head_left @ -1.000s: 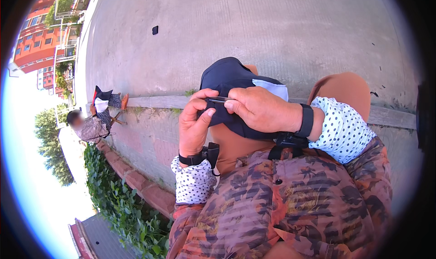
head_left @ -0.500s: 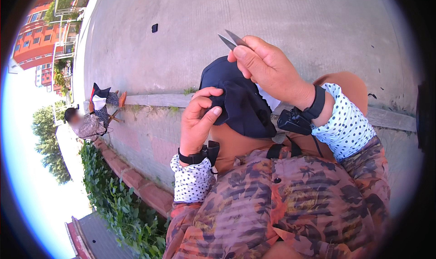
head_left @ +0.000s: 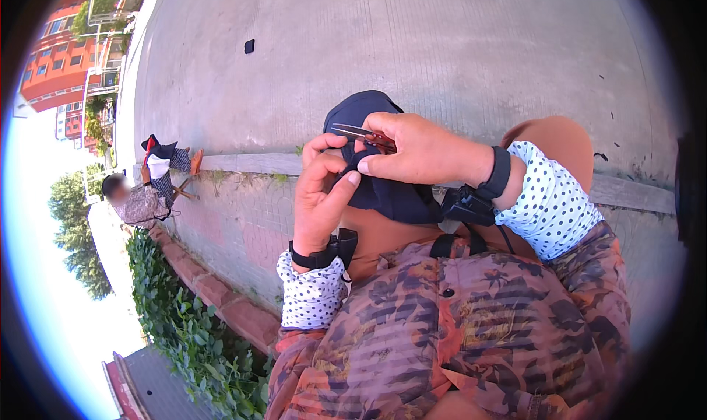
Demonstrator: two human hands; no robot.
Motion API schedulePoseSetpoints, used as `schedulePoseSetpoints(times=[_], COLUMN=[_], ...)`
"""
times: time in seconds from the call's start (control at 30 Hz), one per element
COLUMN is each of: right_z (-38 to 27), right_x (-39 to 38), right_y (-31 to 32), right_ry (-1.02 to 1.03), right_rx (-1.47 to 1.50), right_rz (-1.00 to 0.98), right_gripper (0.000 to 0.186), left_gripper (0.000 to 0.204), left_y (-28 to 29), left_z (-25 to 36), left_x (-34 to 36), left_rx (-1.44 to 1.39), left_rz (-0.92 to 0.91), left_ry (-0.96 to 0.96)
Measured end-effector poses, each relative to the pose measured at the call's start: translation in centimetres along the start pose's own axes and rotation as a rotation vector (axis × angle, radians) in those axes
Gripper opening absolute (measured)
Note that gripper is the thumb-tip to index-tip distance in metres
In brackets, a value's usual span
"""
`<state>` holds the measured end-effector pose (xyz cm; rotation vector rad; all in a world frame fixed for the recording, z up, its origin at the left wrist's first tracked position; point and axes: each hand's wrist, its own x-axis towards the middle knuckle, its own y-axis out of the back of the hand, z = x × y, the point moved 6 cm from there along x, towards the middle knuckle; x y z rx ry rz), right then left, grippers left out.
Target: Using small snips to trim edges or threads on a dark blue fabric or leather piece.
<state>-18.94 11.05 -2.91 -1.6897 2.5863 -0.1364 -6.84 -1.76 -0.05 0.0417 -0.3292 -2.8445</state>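
Dark navy cloth (head_left: 398,200) lies bunched over my lap, part of it spreading past my knee. My left hand (head_left: 318,199) pinches a fold of it between thumb and fingers. Close against that fold is my right hand (head_left: 431,153), wrapped round a pair of thread snips (head_left: 352,130). The slim metal blades point left toward my left fingertips, and a bit of red handle shows inside the palm. My right thumb and fingertips also meet the cloth's raised edge, though their exact grip on it is partly hidden.
A small black object (head_left: 249,46) lies on the concrete pavement (head_left: 456,44). A stone curb (head_left: 243,162) crosses behind my knees. To the left another person (head_left: 143,199) sits with dark and white cloth in the lap. Green bushes (head_left: 184,331) grow behind a low reddish wall (head_left: 213,291).
My right hand has come down and left with the snips, from above the cloth to its edge beside my left fingers. My left hand keeps its pinch on the cloth.
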Motion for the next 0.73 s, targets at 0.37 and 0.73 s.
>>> schedulePoseSetpoints(times=[0.37,0.73], right_z=[-0.1,0.9], right_x=[0.2,0.7], right_y=[0.0,0.8], right_ry=[0.063,-0.017], right_rx=[-0.051,-0.037], right_rz=[0.009,0.090], right_gripper=[0.017,0.014], left_gripper=[0.008,0.005], left_y=[0.0,0.4], left_z=[0.6,0.0], left_x=[0.6,0.3], left_rx=[0.225,-0.074], left_rz=[0.011,-0.027], left_ry=[-0.031,0.021])
